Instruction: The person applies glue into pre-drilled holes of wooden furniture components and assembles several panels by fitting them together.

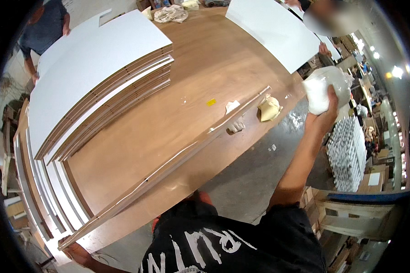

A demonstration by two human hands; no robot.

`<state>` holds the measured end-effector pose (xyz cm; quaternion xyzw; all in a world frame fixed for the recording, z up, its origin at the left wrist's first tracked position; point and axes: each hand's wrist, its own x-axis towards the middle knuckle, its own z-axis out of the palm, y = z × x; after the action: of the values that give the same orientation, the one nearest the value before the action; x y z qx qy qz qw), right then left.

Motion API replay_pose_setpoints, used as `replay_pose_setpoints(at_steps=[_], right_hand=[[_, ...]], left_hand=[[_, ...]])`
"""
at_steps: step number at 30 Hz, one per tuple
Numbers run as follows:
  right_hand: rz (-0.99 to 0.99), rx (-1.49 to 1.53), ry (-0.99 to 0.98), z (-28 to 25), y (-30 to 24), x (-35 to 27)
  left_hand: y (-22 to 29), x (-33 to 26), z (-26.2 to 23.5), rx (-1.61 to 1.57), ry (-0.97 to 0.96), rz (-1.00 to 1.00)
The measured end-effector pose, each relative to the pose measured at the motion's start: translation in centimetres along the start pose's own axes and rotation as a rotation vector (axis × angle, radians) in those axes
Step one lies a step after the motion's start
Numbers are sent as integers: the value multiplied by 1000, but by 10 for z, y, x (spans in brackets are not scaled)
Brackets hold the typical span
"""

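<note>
one white cloth is gripped tightly in the raised right hand, while the long strip is steadied endwise by the left hand, its grip unclear.

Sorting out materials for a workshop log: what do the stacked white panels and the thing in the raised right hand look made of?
The stacked white panels look like laminated particleboard or MDF: smooth matte white faces, brown raw edges showing in layers. The right hand grips a white bag that seems to be thin crinkled plastic, slightly glossy; it could also be cloth. The table looks wood-veneered, brown and grained.
</note>
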<state>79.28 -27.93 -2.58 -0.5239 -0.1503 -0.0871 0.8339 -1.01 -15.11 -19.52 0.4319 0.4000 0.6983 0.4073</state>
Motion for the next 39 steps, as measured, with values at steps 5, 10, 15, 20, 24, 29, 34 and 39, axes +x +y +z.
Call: replay_pose_setpoints(at_steps=[5,10,15,20,24,29,34,39], right_hand=[[416,483,-42,-62,80,-4],[770,661,1,-111,186,-47],[943,507,13,-94,258,-35],[1113,571,177,-93,314,12],[966,388,487,-92,316,4],[715,292,408,-123,311,-31],[820,379,532,-138,255,-70],[787,4,46,-122,178,-193]], left_hand=[[2,-4,11,-109,20,-14],[-1,4,28,-262,23,-78],[13,0,35,-449,52,-158],[25,-10,56,-210,-55,-78],[32,-22,59,-110,-130,-26],[20,-15,56,-256,-290,18],[21,-20,73,-179,-283,20],[-2,-22,-37,-45,-300,2]])
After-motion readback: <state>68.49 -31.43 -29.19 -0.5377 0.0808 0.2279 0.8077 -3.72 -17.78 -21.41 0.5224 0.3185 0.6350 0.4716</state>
